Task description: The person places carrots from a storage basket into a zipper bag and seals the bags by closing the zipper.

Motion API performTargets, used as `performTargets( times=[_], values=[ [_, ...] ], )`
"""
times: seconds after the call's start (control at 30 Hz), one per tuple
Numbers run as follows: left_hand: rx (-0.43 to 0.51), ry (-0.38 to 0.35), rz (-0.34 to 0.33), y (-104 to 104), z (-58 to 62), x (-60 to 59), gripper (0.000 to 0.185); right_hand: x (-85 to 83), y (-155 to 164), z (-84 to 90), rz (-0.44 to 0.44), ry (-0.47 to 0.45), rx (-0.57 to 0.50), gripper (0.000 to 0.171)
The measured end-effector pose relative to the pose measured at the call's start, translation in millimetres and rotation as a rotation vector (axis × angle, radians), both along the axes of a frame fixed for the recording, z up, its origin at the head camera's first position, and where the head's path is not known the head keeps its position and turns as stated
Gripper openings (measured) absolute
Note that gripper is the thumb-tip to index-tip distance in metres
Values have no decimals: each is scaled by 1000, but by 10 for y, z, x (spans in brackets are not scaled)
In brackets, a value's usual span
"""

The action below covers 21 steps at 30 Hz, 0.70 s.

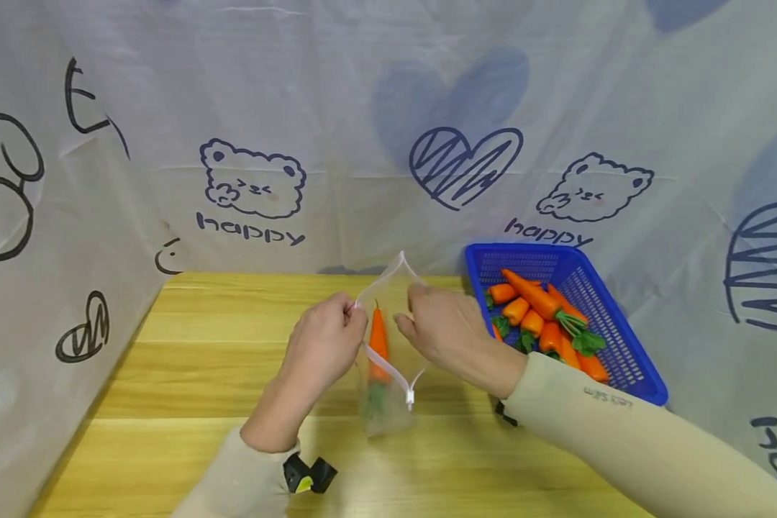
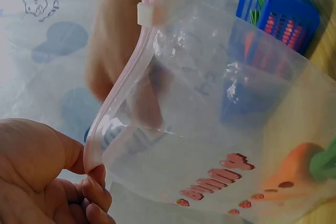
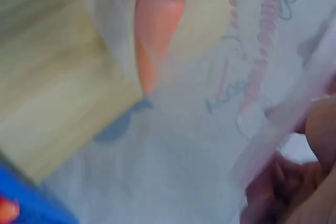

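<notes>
Over the middle of the table (image 1: 201, 374), nearer its far edge, both hands hold a clear zip bag (image 1: 385, 352) open by its mouth. The left hand (image 1: 324, 345) pinches the near side of the pale zip strip between thumb and curled fingers; the left wrist view shows that pinch up close, along with the white slider (image 2: 144, 13) at the strip's end and red printing on the film. The right hand (image 1: 443, 331) has its grip on the opposite lip of the mouth, fingers bent over the edge; the right wrist view is blurred and catches only fingertips against the strip. Inside the bag lies one orange carrot (image 1: 378, 345) with its green top toward the bag's bottom, which rests on the table. Only the head view shows the blue basket (image 1: 621, 345) at the far right corner, just beside the right hand, heaped with more carrots (image 1: 540, 316)
</notes>
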State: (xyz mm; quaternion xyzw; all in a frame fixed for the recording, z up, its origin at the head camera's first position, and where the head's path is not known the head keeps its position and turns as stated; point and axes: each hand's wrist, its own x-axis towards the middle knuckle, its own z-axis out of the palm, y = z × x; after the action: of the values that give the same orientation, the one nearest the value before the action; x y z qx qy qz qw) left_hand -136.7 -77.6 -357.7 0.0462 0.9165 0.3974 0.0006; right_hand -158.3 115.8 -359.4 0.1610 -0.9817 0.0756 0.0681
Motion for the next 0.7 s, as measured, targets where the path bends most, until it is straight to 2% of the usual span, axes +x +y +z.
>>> performTargets(
  times=[0.07, 0.1, 0.2, 0.23, 0.3, 0.4, 0.5, 0.57, 0.7],
  values=[
    [-23, 6, 12, -60, -18, -13, 24, 46, 120, 3, -29, 116, -11, 43],
    [-36, 9, 18, -88, -31, -16, 24, 57, 171, 0, -33, 102, -41, 48],
    [-131, 74, 37, -178, -67, -16, 24, 55, 273, -13, -20, -97, -187, 52],
    [-187, 118, 46, -210, -78, -10, 24, 45, 289, -14, -22, -166, -230, 47],
    [-324, 230, 68, -272, -101, 3, 25, 16, 298, -8, -19, -240, -290, 33],
    [-538, 420, 102, -360, -126, 17, 28, -35, 279, -7, -23, -199, -273, 14],
    [-643, 533, 86, -417, -155, 17, 27, -65, 254, -46, -40, -152, -217, 9],
    [-653, 584, 53, -434, -190, 7, 27, -62, 238, -81, -41, -107, -191, 15],
    [-592, 664, 7, -437, -265, -25, 29, -46, 192, -109, -37, 23, -159, 18]
  ],
)
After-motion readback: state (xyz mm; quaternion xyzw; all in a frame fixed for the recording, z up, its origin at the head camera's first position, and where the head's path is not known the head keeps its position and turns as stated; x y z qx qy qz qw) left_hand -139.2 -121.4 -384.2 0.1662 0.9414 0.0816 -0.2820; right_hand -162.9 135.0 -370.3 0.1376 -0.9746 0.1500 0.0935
